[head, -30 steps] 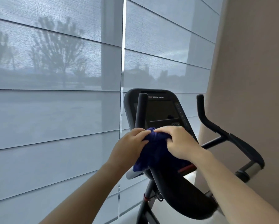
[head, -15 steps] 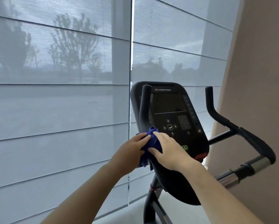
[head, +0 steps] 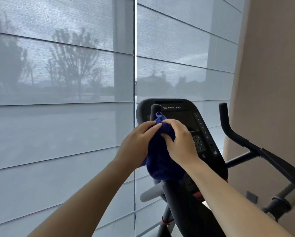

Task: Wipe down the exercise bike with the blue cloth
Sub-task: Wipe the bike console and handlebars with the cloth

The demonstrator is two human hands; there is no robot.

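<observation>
A black exercise bike stands ahead of me, its console (head: 175, 108) facing me with a dark screen and a keypad. The blue cloth (head: 160, 161) is bunched between my hands, in front of the left upright handlebar (head: 155, 111) and the console's left side. My left hand (head: 136, 142) grips the cloth from the left. My right hand (head: 179, 142) grips it from the right, fingers curled into the fabric. The cloth and my hands hide the lower part of the left handlebar. The right handlebar (head: 232, 132) stands free.
Large windows with grey sheer blinds (head: 61, 82) fill the left and centre. A beige wall (head: 271, 82) rises close on the right, just behind the right handlebar. The bike's frame and post (head: 165, 219) run down between my forearms.
Both hands and the cloth have risen along the left handlebar toward its top. More of the cloth now hangs below my hands, covering the console's lower left.
</observation>
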